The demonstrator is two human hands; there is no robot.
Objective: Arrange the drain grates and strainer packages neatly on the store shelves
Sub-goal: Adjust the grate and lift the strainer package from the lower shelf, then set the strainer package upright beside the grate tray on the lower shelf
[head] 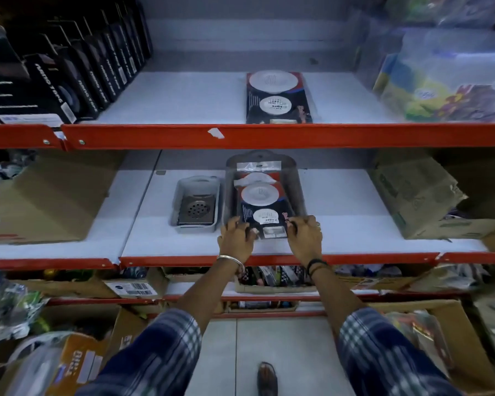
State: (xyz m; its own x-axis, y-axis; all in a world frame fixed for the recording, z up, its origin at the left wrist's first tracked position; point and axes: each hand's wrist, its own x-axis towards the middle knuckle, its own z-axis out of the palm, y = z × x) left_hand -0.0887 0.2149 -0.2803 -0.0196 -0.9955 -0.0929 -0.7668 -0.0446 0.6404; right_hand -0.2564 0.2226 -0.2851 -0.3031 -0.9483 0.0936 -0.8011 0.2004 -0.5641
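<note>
A stack of strainer packages (265, 200), dark cards with white round strainers under clear plastic, lies on the middle shelf (340, 244). My left hand (236, 238) grips its near left corner and my right hand (305, 235) grips its near right corner. Just left of the stack sits a square metal drain grate (195, 210) in a clear pack. Another strainer package (277, 98) lies flat on the upper shelf (183, 98), apart from both hands.
Black tape boxes (66, 70) line the upper shelf's left side; colourful plastic bags (446, 81) fill its right. Cardboard boxes (420, 195) (49, 201) flank the middle shelf. Red shelf rails (269, 135) run across. Lower shelves and floor boxes hold mixed goods.
</note>
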